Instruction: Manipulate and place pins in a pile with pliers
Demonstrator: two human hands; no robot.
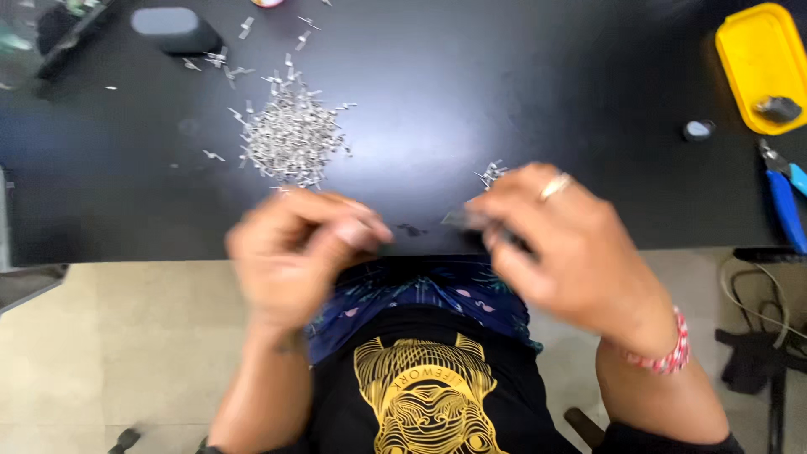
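A small dark part sits pinched in the fingertips of the right hand, just above the near edge of the black surface. The picture is blurry here, so what kind of part it is cannot be told. The right hand is curled, with its fingers closed on the part. It has a ring on one finger and a red and white band on the wrist.

The left hand is close by, a little to the side of the right hand. Its fingers and thumb are bent in together at the tips, pointing toward the part. It is too blurry to tell if it holds anything. The two hands are near each other but do not touch.

A tiny bunch of little metal pieces lies on the surface just behind the right hand. Farther back, past the left hand, is a big pile of little metal pieces, with some loose ones scattered around it.

Well off on the right side is a yellow tray with a small dark thing in it. Near it are a small round grey thing and pliers with blue handles. A dark box sits at the far back left.
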